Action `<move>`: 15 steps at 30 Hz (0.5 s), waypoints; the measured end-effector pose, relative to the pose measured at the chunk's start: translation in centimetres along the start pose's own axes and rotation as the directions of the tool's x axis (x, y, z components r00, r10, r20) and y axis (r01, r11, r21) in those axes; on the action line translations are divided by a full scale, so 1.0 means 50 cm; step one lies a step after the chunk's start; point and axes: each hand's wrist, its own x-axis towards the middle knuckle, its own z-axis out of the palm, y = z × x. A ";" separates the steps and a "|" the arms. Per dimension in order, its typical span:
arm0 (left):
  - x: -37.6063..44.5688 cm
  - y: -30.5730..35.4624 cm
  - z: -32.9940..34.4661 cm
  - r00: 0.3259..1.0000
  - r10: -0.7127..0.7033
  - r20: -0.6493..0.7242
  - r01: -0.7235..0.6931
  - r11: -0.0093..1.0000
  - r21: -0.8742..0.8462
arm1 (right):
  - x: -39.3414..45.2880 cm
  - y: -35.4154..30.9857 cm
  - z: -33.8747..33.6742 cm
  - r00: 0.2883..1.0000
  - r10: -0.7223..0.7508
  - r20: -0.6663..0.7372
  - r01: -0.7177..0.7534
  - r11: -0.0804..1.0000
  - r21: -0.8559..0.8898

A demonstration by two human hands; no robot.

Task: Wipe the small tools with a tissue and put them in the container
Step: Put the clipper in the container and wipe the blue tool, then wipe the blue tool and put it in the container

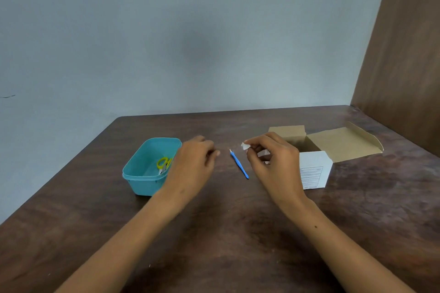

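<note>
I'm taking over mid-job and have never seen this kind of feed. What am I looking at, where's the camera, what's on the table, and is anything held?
There is no machine: a person works bare-handed, filmed by one camera on their head looking down. The right hand pinches a tissue. The left hand hovers near the teal container, which holds yellow scissors; whether it holds anything is unclear. A blue tool lies on the table between the hands. An open cardboard box sits to the right.
</note>
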 end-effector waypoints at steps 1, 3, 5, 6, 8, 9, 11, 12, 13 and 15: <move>-0.001 0.003 0.016 0.998 0.040 0.041 -0.039 0.999 -0.027 | 0.002 0.001 -0.003 1.000 0.007 -0.012 -0.007 1.000 -0.003; -0.005 0.007 0.050 0.981 0.123 0.150 -0.117 0.992 -0.050 | 0.004 0.003 -0.005 0.999 0.023 -0.028 -0.023 1.000 -0.012; -0.009 0.008 0.080 0.946 0.180 0.270 -0.178 0.984 -0.033 | 0.006 0.005 -0.006 0.999 0.019 -0.029 -0.020 1.000 -0.011; -0.011 0.007 0.089 0.924 0.200 0.325 -0.202 0.979 -0.028 | 0.005 0.006 -0.005 1.000 0.011 -0.025 -0.011 1.000 -0.013; -0.015 0.007 0.104 0.882 0.260 0.394 -0.267 0.963 -0.037 | 0.004 0.007 -0.006 1.000 0.003 -0.015 -0.003 1.000 -0.015; -0.018 0.008 0.108 0.868 0.281 0.409 -0.290 0.956 -0.042 | 0.003 0.006 -0.007 1.000 0.008 -0.010 -0.008 1.000 -0.010; -0.025 0.013 0.111 0.861 0.291 0.417 -0.293 0.954 -0.060 | 0.003 0.006 -0.008 1.000 0.020 -0.005 -0.020 1.000 -0.009; -0.028 0.016 0.110 0.867 0.283 0.409 -0.278 0.958 -0.074 | 0.003 0.006 -0.008 1.000 0.022 -0.005 -0.022 1.000 -0.012; -0.029 0.019 0.106 0.879 0.268 0.394 -0.254 0.963 -0.088 | 0.004 0.007 -0.008 1.000 0.022 -0.005 -0.022 1.000 -0.013; -0.029 0.023 0.096 0.904 0.221 0.366 -0.194 0.975 -0.109 | 0.004 0.009 -0.006 1.000 0.029 -0.001 -0.029 0.999 -0.019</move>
